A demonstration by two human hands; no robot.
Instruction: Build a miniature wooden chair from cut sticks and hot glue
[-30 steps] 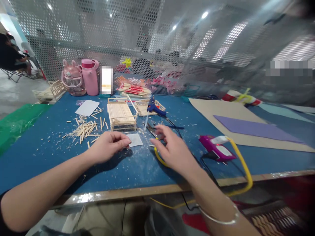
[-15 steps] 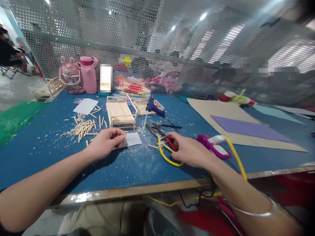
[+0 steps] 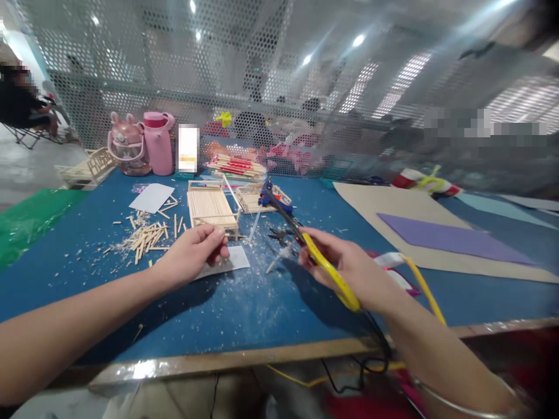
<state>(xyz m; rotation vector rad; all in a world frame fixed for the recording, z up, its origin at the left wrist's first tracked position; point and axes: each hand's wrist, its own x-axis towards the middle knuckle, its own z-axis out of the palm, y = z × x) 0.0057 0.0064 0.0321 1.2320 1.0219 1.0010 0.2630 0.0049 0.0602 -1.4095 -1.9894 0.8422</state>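
A blue tabletop (image 3: 205, 326) spreads beneath everything; taking the clock's centre between the hands, a beige sheet (image 3: 362, 201) lies toward 2 o'clock, a purple sheet (image 3: 449, 240) on it toward 3. At 3 o'clock the right hand (image 3: 356, 267) grips yellow-handled scissors (image 3: 328, 267), raised above the table, blades pointing toward 12. At 9 o'clock the left hand (image 3: 196, 250) is closed, thumb against forefinger; I cannot tell what it pinches. A miniature stick bed (image 3: 212, 203) stands at 11, beside a blue glue gun (image 3: 279, 201) at 12. Cut stick pieces (image 3: 151, 237) heap toward 10, white paper (image 3: 238, 257) lies partly below the left hand, and small pliers (image 3: 279, 235) rest at 1.
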